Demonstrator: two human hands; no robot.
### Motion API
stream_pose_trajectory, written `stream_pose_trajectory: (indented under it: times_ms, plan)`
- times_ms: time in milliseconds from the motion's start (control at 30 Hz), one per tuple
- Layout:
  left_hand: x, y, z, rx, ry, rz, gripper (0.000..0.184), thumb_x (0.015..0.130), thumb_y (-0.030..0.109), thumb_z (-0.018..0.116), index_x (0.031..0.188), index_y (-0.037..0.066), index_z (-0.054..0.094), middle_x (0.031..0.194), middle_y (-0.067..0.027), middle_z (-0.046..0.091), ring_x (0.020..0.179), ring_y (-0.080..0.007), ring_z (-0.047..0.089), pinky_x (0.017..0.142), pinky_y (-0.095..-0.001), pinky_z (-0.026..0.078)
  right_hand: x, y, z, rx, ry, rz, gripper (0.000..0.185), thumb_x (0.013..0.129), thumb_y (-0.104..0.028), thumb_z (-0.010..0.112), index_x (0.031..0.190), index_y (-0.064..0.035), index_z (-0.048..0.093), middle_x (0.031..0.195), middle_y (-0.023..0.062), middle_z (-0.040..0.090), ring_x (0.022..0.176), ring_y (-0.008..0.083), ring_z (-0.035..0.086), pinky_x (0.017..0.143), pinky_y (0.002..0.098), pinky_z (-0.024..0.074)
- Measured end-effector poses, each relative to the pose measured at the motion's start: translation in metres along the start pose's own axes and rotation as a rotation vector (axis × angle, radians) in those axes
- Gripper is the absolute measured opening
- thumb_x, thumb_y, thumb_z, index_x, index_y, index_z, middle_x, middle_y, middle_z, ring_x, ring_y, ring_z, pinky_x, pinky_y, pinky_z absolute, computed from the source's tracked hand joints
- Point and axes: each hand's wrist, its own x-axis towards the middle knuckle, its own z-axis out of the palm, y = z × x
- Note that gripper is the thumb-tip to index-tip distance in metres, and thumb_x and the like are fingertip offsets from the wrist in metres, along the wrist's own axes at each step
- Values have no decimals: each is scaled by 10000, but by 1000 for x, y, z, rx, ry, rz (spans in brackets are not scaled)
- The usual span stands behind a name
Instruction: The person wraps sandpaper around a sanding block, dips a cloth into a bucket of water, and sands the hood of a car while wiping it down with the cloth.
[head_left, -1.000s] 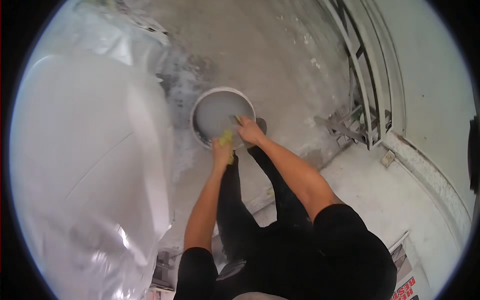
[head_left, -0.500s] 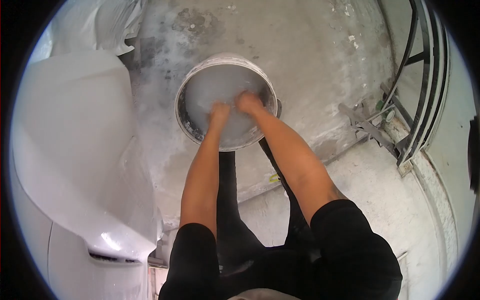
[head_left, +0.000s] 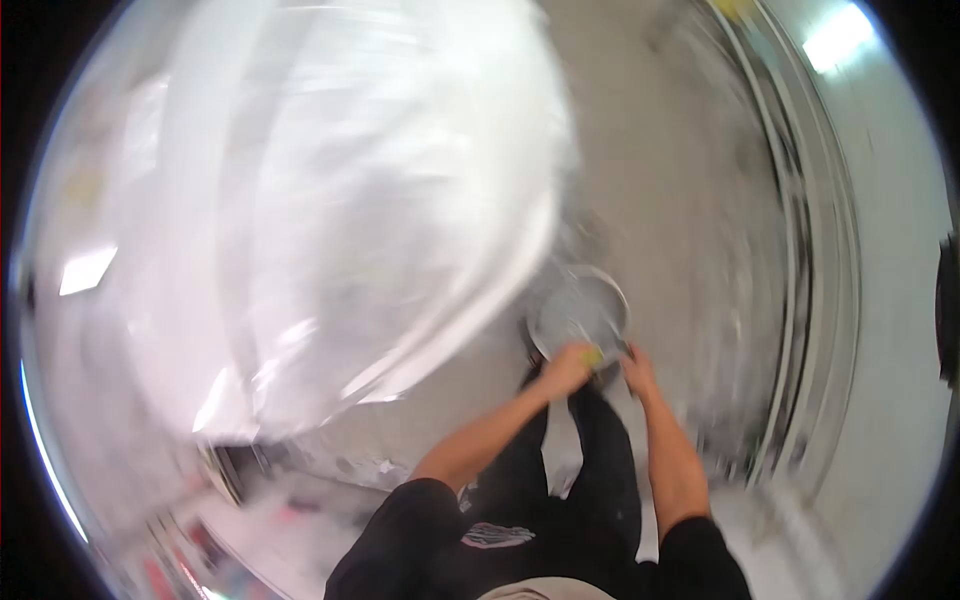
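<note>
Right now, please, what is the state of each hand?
Left hand: closed on a yellow-green piece, perhaps cloth, near the bucket.
Right hand: grip closed on a dark thing, too blurred to name.

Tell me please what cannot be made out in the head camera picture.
All in the head view:
- Yellow item at the left hand: exact shape, blurred.
- Dark item at the right hand: kind, too small and blurred.
- Bucket: bottom, hidden by grey liquid.
- White bulky form: upper end, cut off by top edge.

Two hands (head_left: 568,369), one bucket (head_left: 577,308), one held yellow piece (head_left: 594,357).
</note>
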Motion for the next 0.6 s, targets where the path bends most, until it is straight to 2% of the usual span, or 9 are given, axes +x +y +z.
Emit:
stream_pose_trajectory:
  times_ms: [33,67,133,200,300,400,500,567,600]
  plan:
    - [-27,61,-31,-21,147,9,149,858,136,604,954,44,672,940,-216,689,905,-456,666,802,-529,527,-15,-10,-21,81,-30,-35,559,984,-173,608,1492,34,504,1457,261,588,1360,380,567,1144,426,425]
    - [-42,89,-55,-102,60,-58,224,854,154,622,1043,56,694,991,-217,688,967,-440,666,857,-509,526,-25,-9,-39,-24,-26,-95,569,970,-189,616,1480,42,513,1461,271,579,1377,391,546,1165,450,412]
    - [-76,127,-85,-107,154,-83,363,853,196,695,1195,78,708,1083,-235,673,1060,-430,647,938,-487,510,-30,1,-73,-68,35,-102,579,987,-176,656,1496,43,489,1435,267,589,1316,364,588,1122,429,441]
    - [-123,209,-148,-111,315,12,354,877,226,706,1199,79,700,1094,-212,656,1050,-422,649,925,-485,513,-46,-5,-102,132,69,8,547,1011,-171,650,1480,64,496,1329,227,635,1173,294,636,1027,379,484]
    - [-176,253,-221,7,605,216,356,921,296,718,1215,98,682,1085,-173,616,1007,-397,657,884,-469,525,-87,-59,-118,239,161,-82,520,1032,-175,634,1461,88,499,1203,161,656,1049,220,622,937,345,498]
    - [-242,331,-326,134,852,173,313,919,271,761,1166,89,698,1149,-163,628,1080,-354,627,884,-451,539,-73,-70,-114,314,159,-209,526,1040,-189,626,1460,99,494,1180,140,660,1033,208,612,926,338,500]
    - [-270,336,-414,387,1225,245,296,902,246,781,1154,113,705,1196,-157,607,1153,-340,609,819,-439,565,-111,-166,-92,259,161,-416,538,1053,-212,604,1475,101,486,1217,138,654,1061,201,609,959,325,489]
    - [-282,328,-471,473,1235,192,303,920,311,759,1155,126,711,1349,-153,550,1274,-376,547,944,-522,528,-171,-275,-68,250,130,-587,526,1044,-141,538,1494,120,459,1478,267,555,1337,322,567,1126,384,422]
    - [-282,312,-497,641,1218,125,331,938,344,727,1205,150,700,1390,-157,518,1301,-406,516,985,-575,486,-198,-325,-54,188,196,-724,528,1043,-134,537,1501,116,455,1493,260,547,1353,323,554,1139,373,408]
